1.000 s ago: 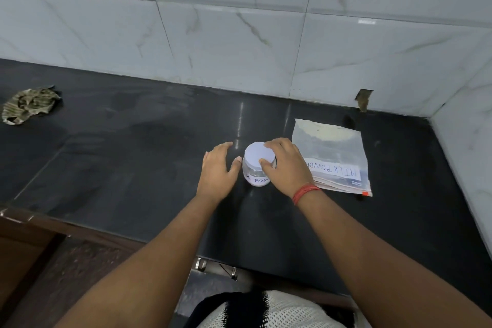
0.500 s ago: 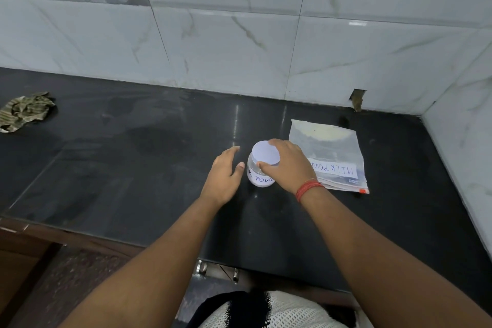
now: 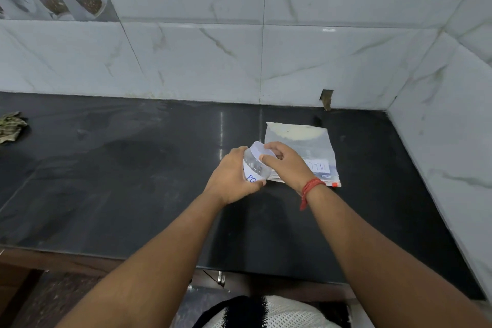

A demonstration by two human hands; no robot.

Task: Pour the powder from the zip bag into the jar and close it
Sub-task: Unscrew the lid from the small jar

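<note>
At the far left edge of the dark counter (image 3: 106,181) lies one crumpled cloth (image 3: 10,126), well apart from both hands. Further right, one left hand (image 3: 231,178) grips the one clear jar (image 3: 253,168), its fingers curled round the jar's left side and its thumb pressed against the lower front, just under the blue letters "PO" on the one white label (image 3: 251,177). The jar is held tilted, with its top leaning away from the person and to the right. One white lid (image 3: 259,153) sits on the jar's mouth, and the one right hand (image 3: 286,165) clamps it, fingers bent over the far rim and thumb on the near rim; whether the lid is fully screwed down I cannot tell. A red thread band (image 3: 310,189) circles the right wrist. Just beyond and right of the right hand's fingers, one zip bag (image 3: 300,141) lies flat on the counter, partly hidden by that hand, with pale powder (image 3: 292,134) gathered at its far end and a handwritten label showing near its closer end.
</note>
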